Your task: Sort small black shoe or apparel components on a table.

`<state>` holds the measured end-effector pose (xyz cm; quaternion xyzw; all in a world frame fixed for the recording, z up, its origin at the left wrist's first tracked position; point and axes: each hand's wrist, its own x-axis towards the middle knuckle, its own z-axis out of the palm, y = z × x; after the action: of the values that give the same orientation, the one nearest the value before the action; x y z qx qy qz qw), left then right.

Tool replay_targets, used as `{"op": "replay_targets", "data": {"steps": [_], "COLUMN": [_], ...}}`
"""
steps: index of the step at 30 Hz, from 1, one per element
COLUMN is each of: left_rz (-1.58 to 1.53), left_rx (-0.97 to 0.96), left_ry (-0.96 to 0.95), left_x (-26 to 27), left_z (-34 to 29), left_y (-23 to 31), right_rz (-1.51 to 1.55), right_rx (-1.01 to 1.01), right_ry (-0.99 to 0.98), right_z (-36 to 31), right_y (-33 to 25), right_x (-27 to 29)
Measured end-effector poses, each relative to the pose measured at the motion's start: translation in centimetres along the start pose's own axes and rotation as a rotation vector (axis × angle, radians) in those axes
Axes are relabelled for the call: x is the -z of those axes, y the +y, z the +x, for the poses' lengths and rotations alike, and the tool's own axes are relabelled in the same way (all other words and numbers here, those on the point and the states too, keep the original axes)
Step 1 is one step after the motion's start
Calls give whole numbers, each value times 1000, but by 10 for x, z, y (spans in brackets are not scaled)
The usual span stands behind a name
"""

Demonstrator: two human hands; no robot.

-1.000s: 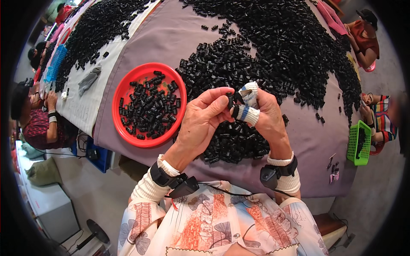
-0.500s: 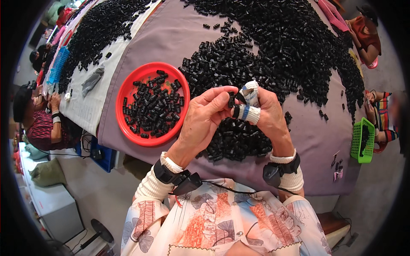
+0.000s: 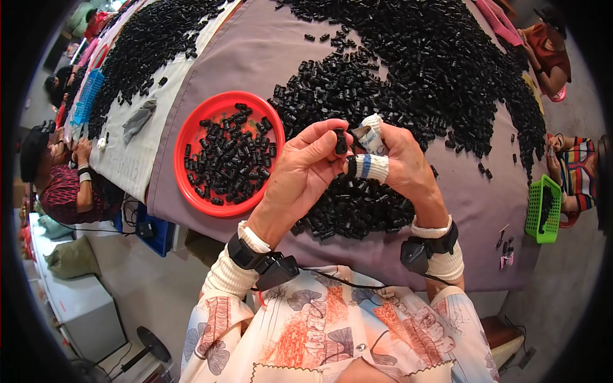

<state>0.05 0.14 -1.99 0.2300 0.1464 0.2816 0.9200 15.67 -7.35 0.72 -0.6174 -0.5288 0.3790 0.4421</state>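
mauve cloth (image 3: pixel 479 210) covers your work surface; its near edge curves across the view below your hands, and its left side borders a white cloth (image 3: pixel 131 163). your left hand (image 3: pixel 297 169) is closed, with one short black part (image 3: pixel 341 142) pinched upright between thumb and fingers. your right hand (image 3: pixel 415 166) faces it, thumb and forefinger curled toward your left fingertips; you cannot tell from this view whether it grips anything. both those right digits wear white finger sleeves (image 3: pixel 373 167) with blue marks.

to your left, note the round red tray (image 3: pixel 179 153), part-filled with similar black parts; its right rim lies just beside your left hand and limits travel on that side. beyond and beneath your hands spreads the large black pile (image 3: pixel 447 76), which reaches close to the tray's upper right rim. to the right of your right forearm, bare cloth gives working room as far as the green basket (image 3: pixel 531 210) at the right edge. near the front right corner, small black pieces lie beside a pink item (image 3: pixel 506 261). on your wrists, observe the strapped black devices (image 3: pixel 279 271), fitted over ivory cuffs (image 3: pixel 223 274).
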Motion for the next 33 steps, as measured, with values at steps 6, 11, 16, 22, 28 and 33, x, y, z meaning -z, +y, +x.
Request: {"op": "replay_targets", "data": {"steps": [6, 11, 16, 22, 28, 33], "left_rz": [-30, 3, 15, 22, 20, 36], "left_rx": [23, 34, 44, 59, 57, 52], "left_ry": [4, -1, 16, 48, 48, 47], "left_x": [-3, -8, -11, -9, -9, -8], "left_z": [1, 1, 1, 1, 1, 0], "left_y": [1, 1, 1, -2, -3, -4], "right_rz": [-15, -63, -85, -87, -116, -117], "right_rx": [9, 23, 36, 53, 69, 61], "right_ry": [-49, -83, -105, -121, -141, -149], "right_z": [6, 8, 8, 8, 7, 5], "right_y": [-5, -5, -2, 4, 4, 5], "right_x": [2, 2, 4, 5, 5, 3]}}
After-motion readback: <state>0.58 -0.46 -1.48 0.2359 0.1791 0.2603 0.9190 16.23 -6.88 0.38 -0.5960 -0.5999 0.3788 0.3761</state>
